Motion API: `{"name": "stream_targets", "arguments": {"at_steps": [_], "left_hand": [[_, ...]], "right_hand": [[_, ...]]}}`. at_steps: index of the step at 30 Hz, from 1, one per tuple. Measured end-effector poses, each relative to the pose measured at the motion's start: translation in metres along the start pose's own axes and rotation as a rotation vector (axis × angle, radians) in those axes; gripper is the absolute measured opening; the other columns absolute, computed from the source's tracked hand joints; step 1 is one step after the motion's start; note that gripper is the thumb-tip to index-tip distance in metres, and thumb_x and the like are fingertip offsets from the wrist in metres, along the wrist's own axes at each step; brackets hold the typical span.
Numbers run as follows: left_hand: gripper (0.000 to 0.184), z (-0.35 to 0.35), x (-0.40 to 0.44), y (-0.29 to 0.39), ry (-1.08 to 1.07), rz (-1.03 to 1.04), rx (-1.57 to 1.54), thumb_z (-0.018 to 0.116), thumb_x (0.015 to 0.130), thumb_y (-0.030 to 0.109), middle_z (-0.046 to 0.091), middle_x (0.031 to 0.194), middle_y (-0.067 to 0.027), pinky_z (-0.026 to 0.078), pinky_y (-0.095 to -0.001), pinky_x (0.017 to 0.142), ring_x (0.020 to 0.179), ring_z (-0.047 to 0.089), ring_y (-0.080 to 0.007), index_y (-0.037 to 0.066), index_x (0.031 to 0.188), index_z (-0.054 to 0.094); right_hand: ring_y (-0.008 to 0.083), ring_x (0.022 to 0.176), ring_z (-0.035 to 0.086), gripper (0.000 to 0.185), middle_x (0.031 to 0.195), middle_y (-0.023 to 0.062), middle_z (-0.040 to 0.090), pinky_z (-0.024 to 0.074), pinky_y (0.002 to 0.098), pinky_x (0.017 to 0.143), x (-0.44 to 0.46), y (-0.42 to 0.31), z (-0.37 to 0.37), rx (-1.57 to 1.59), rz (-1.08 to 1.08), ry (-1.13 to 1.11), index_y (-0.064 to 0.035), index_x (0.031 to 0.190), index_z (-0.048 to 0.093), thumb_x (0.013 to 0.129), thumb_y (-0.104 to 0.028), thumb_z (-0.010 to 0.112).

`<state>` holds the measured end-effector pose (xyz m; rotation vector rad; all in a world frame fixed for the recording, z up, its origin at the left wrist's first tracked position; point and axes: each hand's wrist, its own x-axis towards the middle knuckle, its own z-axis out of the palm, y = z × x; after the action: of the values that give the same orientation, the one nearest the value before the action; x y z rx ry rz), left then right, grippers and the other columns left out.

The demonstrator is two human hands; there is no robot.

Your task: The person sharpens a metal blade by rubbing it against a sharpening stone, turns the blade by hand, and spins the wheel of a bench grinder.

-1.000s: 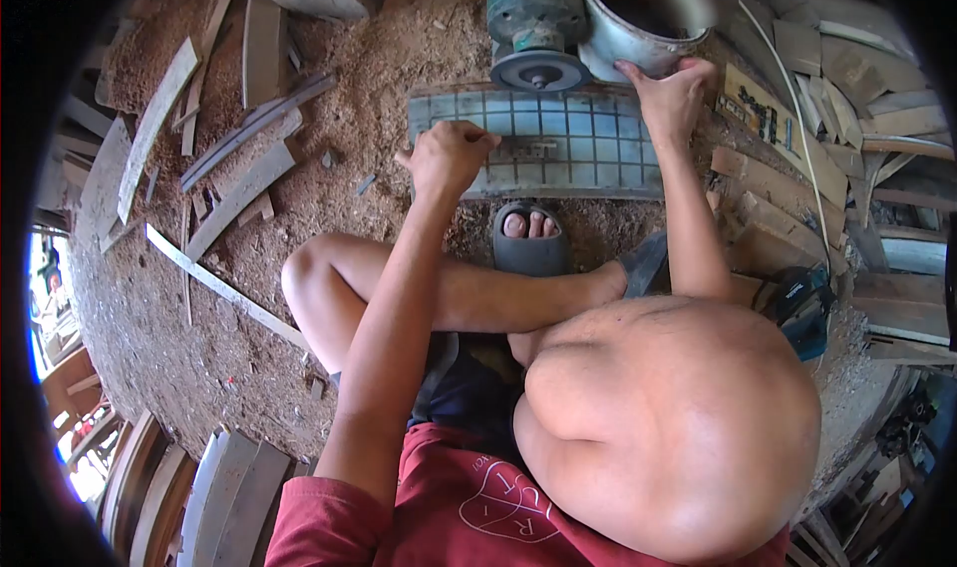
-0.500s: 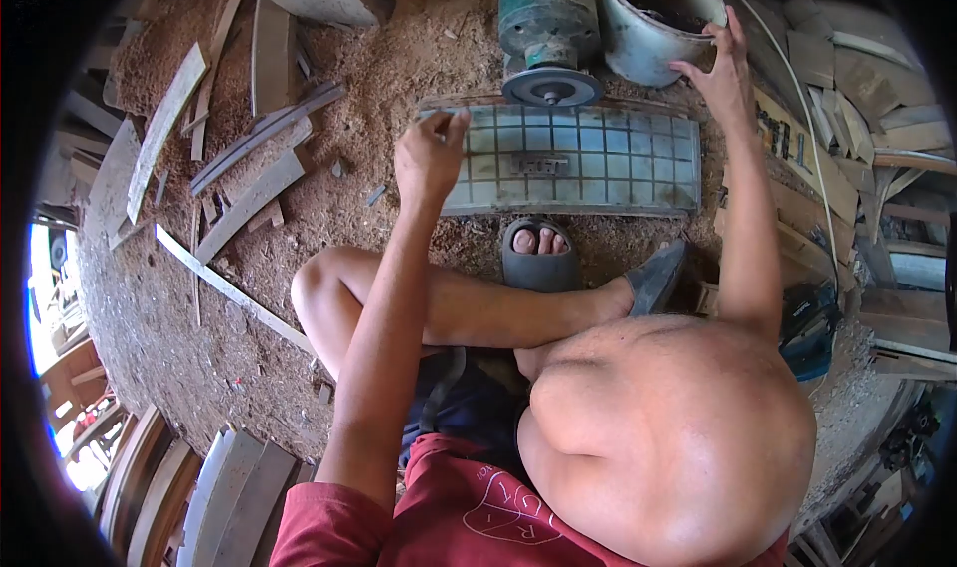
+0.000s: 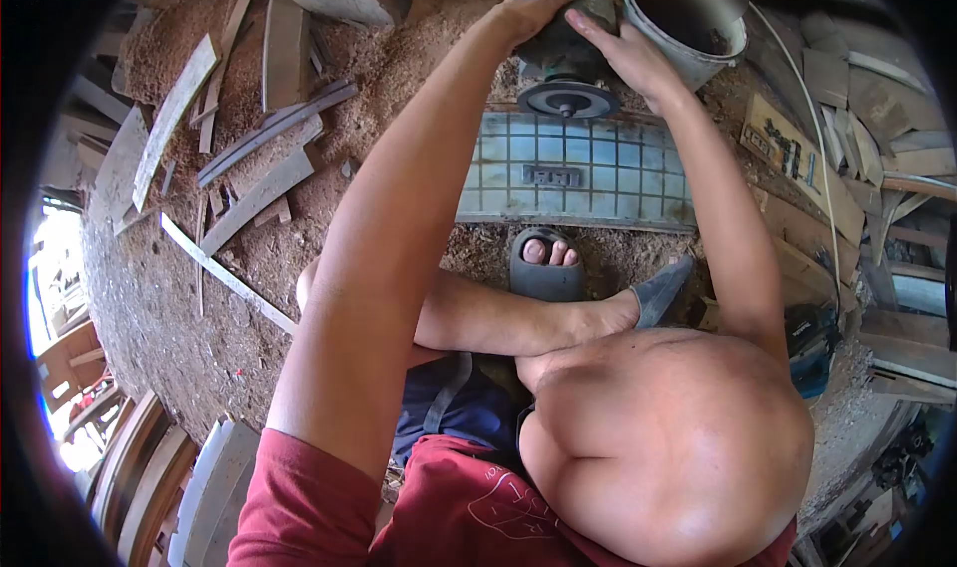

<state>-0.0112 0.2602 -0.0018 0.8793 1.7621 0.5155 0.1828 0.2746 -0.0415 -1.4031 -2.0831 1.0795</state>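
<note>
A worn green electric motor [image 3: 553, 59] lies at the top centre, with a round grey disc [image 3: 588, 100] on its near end. My left hand [image 3: 530, 17] is on its left side, thumb across the top. From the right, my right hand [image 3: 634, 61] grasps the motor, its thumb on the casing; its other fingers are partly hidden. Beside that hand is a dirty white bucket [image 3: 692, 61] with a dark inside, blurred at the top. Just below the disc, a blue-white gridded panel [image 3: 588, 180] lies on the ground.
Curved wood pieces [image 3: 261, 196] and strips lie on the sawdust-covered ground at left. More boards [image 3: 897, 119] are piled at right, where a pale cable [image 3: 819, 139] runs down. A teal power tool [image 3: 812, 343] sits near my right knee. My sandalled foot [image 3: 546, 268] is below the panel.
My right hand has left the bucket's rim and moved left onto the motor. My left hand has reached up and forward from above the panel to the motor. The view has shifted slightly.
</note>
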Motion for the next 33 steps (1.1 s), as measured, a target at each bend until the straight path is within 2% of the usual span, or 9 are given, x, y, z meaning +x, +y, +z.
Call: {"name": "stream_targets", "arguments": {"at_steps": [1, 7, 10, 13, 21, 23, 25, 27, 33], "left_hand": [[0.136, -0.001, 0.003, -0.002, -0.001, -0.008, 0.0, 0.054, 0.07, 0.1, 0.037, 0.161, -0.0318, 0.04, -0.0606, 0.115, 0.147, 0.04, -0.046, -0.004, 0.157, 0.04], [0.132, 0.013, -0.025, -0.005, 0.214, -0.109, -0.112, 0.064, 0.071, 0.092, 0.047, 0.154, -0.0334, 0.042, -0.0553, 0.113, 0.142, 0.049, -0.045, -0.01, 0.152, 0.045], [0.13, 0.022, -0.01, -0.015, 0.296, 0.062, -0.152, 0.065, 0.072, 0.09, 0.046, 0.154, -0.0344, 0.043, -0.0519, 0.114, 0.142, 0.049, -0.0439, -0.012, 0.149, 0.046], [0.127, 0.027, -0.007, -0.016, 0.411, -0.057, -0.052, 0.066, 0.074, 0.087, 0.047, 0.152, -0.0361, 0.044, -0.05, 0.114, 0.142, 0.049, -0.0444, -0.014, 0.148, 0.046], [0.139, -0.007, 0.003, -0.022, 0.096, 0.204, 0.021, 0.057, 0.071, 0.097, 0.046, 0.151, -0.0387, 0.044, -0.0541, 0.114, 0.142, 0.048, -0.0469, -0.015, 0.152, 0.039], [0.137, 0.005, -0.004, -0.023, 0.263, 0.083, 0.079, 0.055, 0.073, 0.097, 0.046, 0.151, -0.0379, 0.043, -0.0529, 0.114, 0.141, 0.049, -0.0464, -0.014, 0.152, 0.04], [0.136, 0.014, -0.009, -0.023, 0.191, 0.068, 0.072, 0.053, 0.074, 0.097, 0.047, 0.152, -0.0359, 0.041, -0.0521, 0.116, 0.142, 0.048, -0.0454, -0.011, 0.155, 0.037], [0.134, 0.025, -0.027, -0.016, 0.349, -0.08, 0.054, 0.053, 0.075, 0.095, 0.047, 0.152, -0.0358, 0.04, -0.0515, 0.117, 0.143, 0.048, -0.0447, -0.011, 0.155, 0.037], [0.132, 0.012, -0.01, -0.034, 0.307, 0.069, 0.028, 0.055, 0.076, 0.093, 0.043, 0.155, -0.0362, 0.039, -0.0502, 0.118, 0.145, 0.045, -0.0459, -0.009, 0.157, 0.034]], "right_hand": [[0.0236, 0.113, 0.069, 0.066, 0.122, 0.0163, 0.072, 0.0498, 0.0349, 0.102, 0.004, 0.0, 0.003, 0.033, 0.015, -0.033, 0.0013, 0.13, 0.061, 0.099, -0.057, 0.064], [0.0348, 0.154, 0.031, 0.11, 0.166, 0.0264, 0.03, 0.0314, 0.0426, 0.123, -0.003, -0.037, -0.024, 0.359, 0.142, -0.144, 0.0045, 0.163, 0.022, 0.088, -0.054, 0.078], [0.0344, 0.153, 0.032, 0.107, 0.164, 0.0261, 0.034, 0.0304, 0.0425, 0.123, 0.002, -0.031, -0.023, 0.521, -0.006, -0.205, 0.0056, 0.162, 0.025, 0.088, -0.053, 0.077], [0.0341, 0.156, 0.028, 0.11, 0.166, 0.0258, 0.029, 0.0274, 0.0424, 0.125, 0.01, -0.029, -0.02, 0.503, -0.144, -0.283, 0.0056, 0.163, 0.021, 0.089, -0.054, 0.076], [0.0332, 0.158, 0.019, 0.118, 0.17, 0.0241, 0.017, 0.0236, 0.0425, 0.127, -0.019, -0.043, 0.005, 0.475, 0.247, -0.063, 0.0035, 0.165, 0.004, 0.091, -0.06, 0.071], [0.0347, 0.159, 0.017, 0.12, 0.171, 0.025, 0.015, 0.0228, 0.0434, 0.128, -0.019, -0.033, 0.005, 0.536, -0.014, -0.116, 0.0035, 0.165, 0.001, 0.091, -0.061, 0.071], [0.0336, 0.158, 0.02, 0.112, 0.17, 0.0229, 0.019, 0.0244, 0.044, 0.127, -0.013, -0.028, -0.005, 0.481, 0.032, -0.156, 0.0013, 0.166, 0.008, 0.094, -0.056, 0.071], [0.0321, 0.158, 0.022, 0.108, 0.17, 0.0204, 0.021, 0.0246, 0.043, 0.126, -0.008, -0.021, -0.013, 0.405, -0.02, -0.18, -0.0002, 0.166, 0.01, 0.095, -0.054, 0.071], [0.0306, 0.157, 0.021, 0.108, 0.17, 0.0193, 0.022, 0.0238, 0.0413, 0.127, -0.023, -0.031, 0.006, 0.565, -0.107, -0.095, -0.0003, 0.166, 0.01, 0.095, -0.053, 0.072]]}}
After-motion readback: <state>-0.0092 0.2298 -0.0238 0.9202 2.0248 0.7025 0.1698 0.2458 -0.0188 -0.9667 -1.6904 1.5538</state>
